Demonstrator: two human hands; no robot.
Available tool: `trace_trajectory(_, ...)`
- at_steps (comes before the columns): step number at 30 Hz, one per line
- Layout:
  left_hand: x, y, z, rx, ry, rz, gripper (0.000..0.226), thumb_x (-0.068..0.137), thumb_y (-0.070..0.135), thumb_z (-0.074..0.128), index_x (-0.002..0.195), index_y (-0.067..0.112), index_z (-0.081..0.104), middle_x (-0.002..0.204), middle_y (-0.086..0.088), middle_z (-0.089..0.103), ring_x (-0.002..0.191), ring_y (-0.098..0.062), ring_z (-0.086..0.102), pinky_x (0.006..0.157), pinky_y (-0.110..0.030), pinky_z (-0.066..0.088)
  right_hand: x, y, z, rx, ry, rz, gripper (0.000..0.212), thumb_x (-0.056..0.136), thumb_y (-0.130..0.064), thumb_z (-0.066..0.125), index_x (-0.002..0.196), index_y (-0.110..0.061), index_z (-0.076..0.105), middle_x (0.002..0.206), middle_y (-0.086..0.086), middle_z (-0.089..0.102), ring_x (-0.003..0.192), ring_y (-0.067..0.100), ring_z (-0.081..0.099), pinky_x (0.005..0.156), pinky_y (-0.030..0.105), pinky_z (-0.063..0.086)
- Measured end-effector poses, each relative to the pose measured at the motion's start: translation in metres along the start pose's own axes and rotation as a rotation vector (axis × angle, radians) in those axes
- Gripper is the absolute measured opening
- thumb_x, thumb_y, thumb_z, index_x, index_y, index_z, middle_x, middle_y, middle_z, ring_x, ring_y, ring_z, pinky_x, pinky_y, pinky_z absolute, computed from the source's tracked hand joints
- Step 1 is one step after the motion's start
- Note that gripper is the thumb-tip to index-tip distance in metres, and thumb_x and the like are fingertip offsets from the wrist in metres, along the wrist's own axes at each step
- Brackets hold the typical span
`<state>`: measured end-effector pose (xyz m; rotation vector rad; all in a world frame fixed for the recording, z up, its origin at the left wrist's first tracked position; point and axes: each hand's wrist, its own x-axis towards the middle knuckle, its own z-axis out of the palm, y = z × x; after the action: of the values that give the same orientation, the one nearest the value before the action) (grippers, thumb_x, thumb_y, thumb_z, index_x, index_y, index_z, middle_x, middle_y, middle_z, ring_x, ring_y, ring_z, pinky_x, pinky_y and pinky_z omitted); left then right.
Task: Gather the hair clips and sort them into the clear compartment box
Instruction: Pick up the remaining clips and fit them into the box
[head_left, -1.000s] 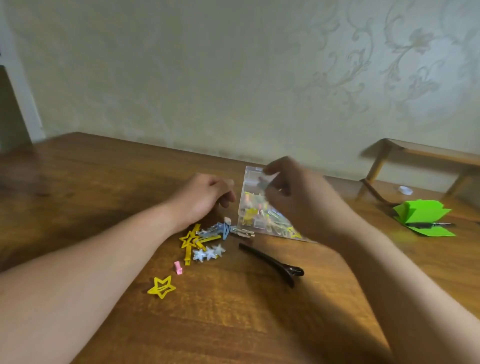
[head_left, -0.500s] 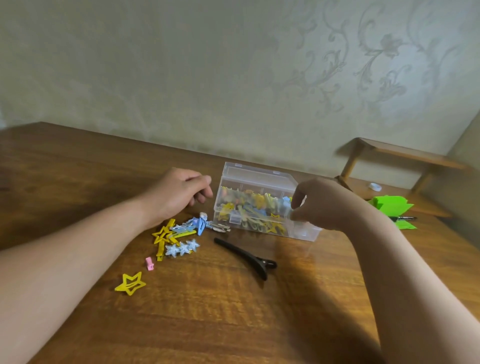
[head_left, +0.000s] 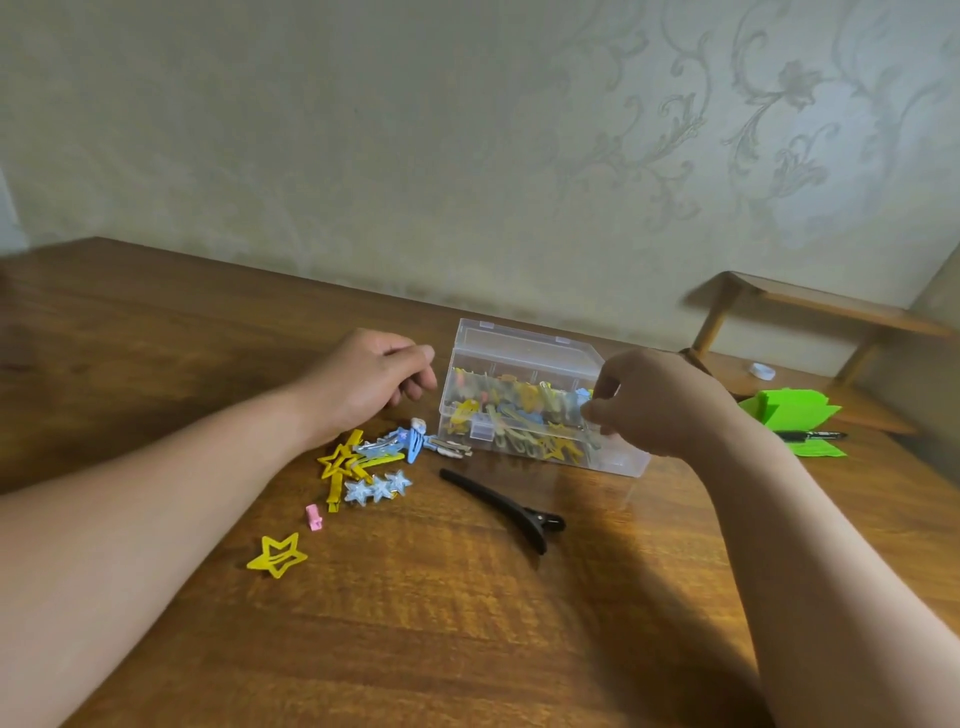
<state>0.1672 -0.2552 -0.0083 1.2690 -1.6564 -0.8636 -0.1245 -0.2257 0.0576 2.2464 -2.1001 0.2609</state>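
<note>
**R hand on box, clips loose on desk**

Right hand (head_left: 660, 405) grips the right end of the clear compartment box (head_left: 519, 358), thumb on front wall. Box sits mid-desk (head_left: 467, 649), w/ mixed clips inside. Left hand (head_left: 363, 384) is loosely curled just left of the box, nothing seen in it. Below it: hair clip pile (head_left: 374, 457), pink mini clip (head_left: 314, 517), yellow star clip (head_left: 278, 556). Black duckbill clip (head_left: 504, 506) lies in front of the box.

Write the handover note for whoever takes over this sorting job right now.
Left hand: loosely curled, empty, next to the clip pile.
Right hand: fingers curled on the right end of the clear compartment box.
Done: many clips are inside the box, and the lid looks down.
Left: the pile, the yellow star clip, the pink clip and the long black clip lie loose on the table.
</note>
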Motion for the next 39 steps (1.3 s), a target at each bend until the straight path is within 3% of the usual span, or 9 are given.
trace_trajectory(3,-0.001,0.0,0.0,0.007,0.005,-0.003,0.037,0.111,0.027,0.054,0.095,0.006,0.079,0.082,-0.002,0.071,0.061,0.006,0.058,0.072,-0.026,0.048,-0.001,-0.012,0.001,0.041,0.069,-0.059,0.014,0.098,-0.041,0.066,0.089,-0.03,0.069,0.082,-0.01,0.072,0.068,0.011,0.063,0.052,0.027,0.043)
trace_trajectory(7,-0.001,0.002,0.0,0.016,0.017,-0.003,0.038,0.111,0.027,0.054,0.093,0.005,0.079,0.079,0.001,0.073,0.065,0.002,0.064,0.07,-0.026,0.049,-0.011,-0.046,0.005,0.179,0.219,-0.211,0.01,0.095,-0.039,0.065,0.087,-0.033,0.068,0.084,-0.014,0.07,0.078,0.013,0.064,0.066,0.033,0.052)
trace_trajectory(11,0.003,-0.001,0.001,-0.033,0.014,-0.002,0.037,0.108,0.026,0.059,0.079,0.014,0.079,0.071,0.0,0.071,0.068,-0.011,0.062,0.071,-0.032,0.047,-0.035,-0.088,0.011,0.229,0.087,-0.449,0.009,0.098,-0.037,0.064,0.096,-0.039,0.073,0.085,-0.024,0.066,0.075,-0.004,0.058,0.062,0.019,0.043)
trace_trajectory(15,0.006,-0.005,0.001,-0.061,-0.003,-0.043,0.038,0.107,0.029,0.059,0.077,0.015,0.077,0.07,0.0,0.068,0.063,-0.014,0.054,0.066,-0.031,0.044,-0.051,-0.111,0.024,0.237,0.032,-0.616,0.012,0.093,-0.039,0.07,0.104,-0.038,0.075,0.093,-0.022,0.067,0.08,0.001,0.056,0.072,0.027,0.047)
trace_trajectory(21,0.009,-0.008,0.002,-0.049,0.006,-0.045,0.039,0.107,0.033,0.059,0.078,0.017,0.078,0.071,0.003,0.07,0.065,-0.01,0.056,0.07,-0.032,0.045,-0.054,-0.12,0.034,0.207,-0.058,-0.728,0.021,0.096,-0.043,0.07,0.116,-0.039,0.075,0.108,-0.017,0.064,0.083,-0.001,0.046,0.073,0.022,0.041)
trace_trajectory(29,0.01,-0.004,0.003,-0.04,0.01,-0.052,0.039,0.108,0.032,0.059,0.077,0.016,0.078,0.071,0.002,0.069,0.065,-0.012,0.054,0.069,-0.03,0.046,-0.059,-0.121,0.028,0.212,-0.114,-0.686,0.014,0.097,-0.037,0.07,0.11,-0.036,0.067,0.084,-0.023,0.051,0.073,-0.016,0.047,0.067,0.004,0.037)
trace_trajectory(34,0.009,-0.004,0.004,-0.037,0.026,-0.072,0.039,0.107,0.033,0.06,0.076,0.017,0.079,0.072,0.001,0.07,0.065,-0.014,0.053,0.068,-0.031,0.045,-0.059,-0.123,0.027,0.216,-0.112,-0.692,0.016,0.101,-0.031,0.062,0.117,-0.033,0.063,0.106,-0.015,0.07,0.08,-0.001,0.058,0.068,0.013,0.045)
trace_trajectory(36,0.01,-0.004,0.004,-0.035,0.025,-0.076,0.039,0.107,0.034,0.06,0.077,0.016,0.079,0.072,0.001,0.07,0.066,-0.015,0.053,0.069,-0.032,0.044,-0.06,-0.123,0.027,0.201,-0.085,-0.688,0.02,0.102,-0.028,0.058,0.121,-0.032,0.063,0.107,-0.011,0.072,0.09,0.011,0.065,0.077,0.032,0.054)
trace_trajectory(39,0.01,-0.005,0.003,-0.033,0.022,-0.075,0.04,0.107,0.034,0.06,0.075,0.017,0.079,0.072,0.002,0.071,0.067,-0.014,0.054,0.071,-0.033,0.045,-0.062,-0.123,0.028,0.182,-0.05,-0.693,0.026,0.103,-0.025,0.053,0.126,-0.03,0.063,0.108,-0.007,0.071,0.093,0.017,0.065,0.08,0.039,0.054)
